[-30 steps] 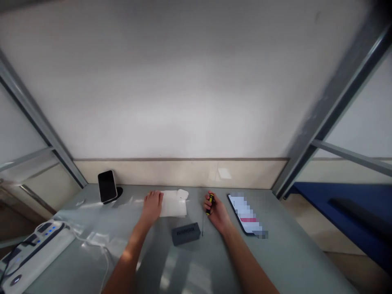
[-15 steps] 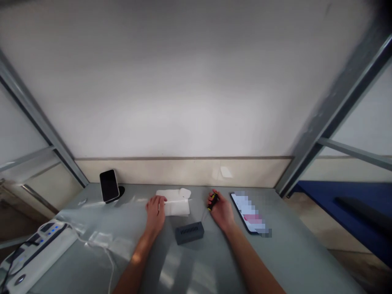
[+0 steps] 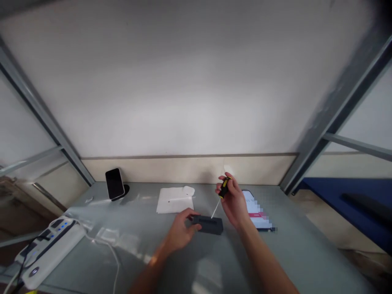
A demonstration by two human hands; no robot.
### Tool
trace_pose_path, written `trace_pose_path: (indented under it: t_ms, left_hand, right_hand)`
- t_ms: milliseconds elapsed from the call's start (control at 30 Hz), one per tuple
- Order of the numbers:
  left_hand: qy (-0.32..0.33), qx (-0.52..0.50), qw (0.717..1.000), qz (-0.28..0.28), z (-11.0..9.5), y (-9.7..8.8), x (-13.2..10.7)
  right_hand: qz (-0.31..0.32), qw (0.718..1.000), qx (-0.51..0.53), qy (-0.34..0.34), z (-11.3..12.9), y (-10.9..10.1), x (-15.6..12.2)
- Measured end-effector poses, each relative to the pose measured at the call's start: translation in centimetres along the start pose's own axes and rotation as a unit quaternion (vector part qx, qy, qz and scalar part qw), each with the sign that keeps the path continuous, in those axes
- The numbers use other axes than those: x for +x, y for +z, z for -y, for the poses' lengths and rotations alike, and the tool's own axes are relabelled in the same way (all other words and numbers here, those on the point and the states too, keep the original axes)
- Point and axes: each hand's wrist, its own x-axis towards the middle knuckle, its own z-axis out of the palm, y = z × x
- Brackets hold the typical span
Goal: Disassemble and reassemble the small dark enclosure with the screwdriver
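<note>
My left hand (image 3: 180,230) grips the left end of a small dark grey box (image 3: 210,224) that lies on the grey table (image 3: 290,253). Raised above the table, my right hand (image 3: 234,200) is closed round a screwdriver (image 3: 223,192) with a black and yellow handle. Its thin shaft slants down to the left, and the tip sits just above the top of the box. A white paper sheet (image 3: 174,200) lies behind the box.
A phone (image 3: 114,183) stands on a black stand at the back left. Another phone (image 3: 259,214) with a lit screen lies flat to the right of my right hand. A white power strip (image 3: 49,251) with a cable sits at the left edge. Metal frame posts rise on both sides.
My left hand left the white paper and took hold of the dark box. My right hand lifted the screwdriver off the table and brought its tip over the box.
</note>
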Motion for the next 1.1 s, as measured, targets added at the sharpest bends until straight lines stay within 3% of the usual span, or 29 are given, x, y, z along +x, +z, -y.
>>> trace_pose_path:
  t_ms: [167, 367, 533, 800, 867, 1000, 1100]
  left_hand:
    - [0.017, -0.083, 0.996, 0.03, 0.4, 2.1, 1.9]
    - [-0.016, -0.196, 0.979, 0.047, 0.3, 1.8, 2.5]
    - [-0.028, -0.216, 0.974, 0.069, 0.0, 1.7, 3.7]
    - [0.018, -0.163, 0.984, 0.075, -1.0, 0.9, 2.9]
    - [0.042, -0.112, 0.99, 0.072, -1.4, 0.5, 2.6]
    - [0.077, -0.017, 0.995, 0.058, -2.2, 0.2, 2.4]
    - [0.087, 0.019, 0.994, 0.065, -2.7, 0.1, 2.2]
  right_hand:
    - [-0.004, 0.979, -0.16, -0.126, -0.8, 2.0, -1.8]
    - [-0.025, 0.953, -0.249, -0.17, -1.2, 2.0, -2.3]
    - [-0.057, 0.944, -0.261, -0.194, -1.4, 2.1, -2.6]
    - [-0.203, 0.963, -0.137, -0.114, -2.5, 0.5, -1.2]
    - [-0.21, 0.969, -0.093, -0.091, -2.5, -0.4, -0.6]
    - [-0.174, 0.984, 0.03, 0.024, -1.8, -2.4, 0.8]
    - [-0.165, 0.983, 0.053, 0.06, -1.3, -3.7, 1.8]
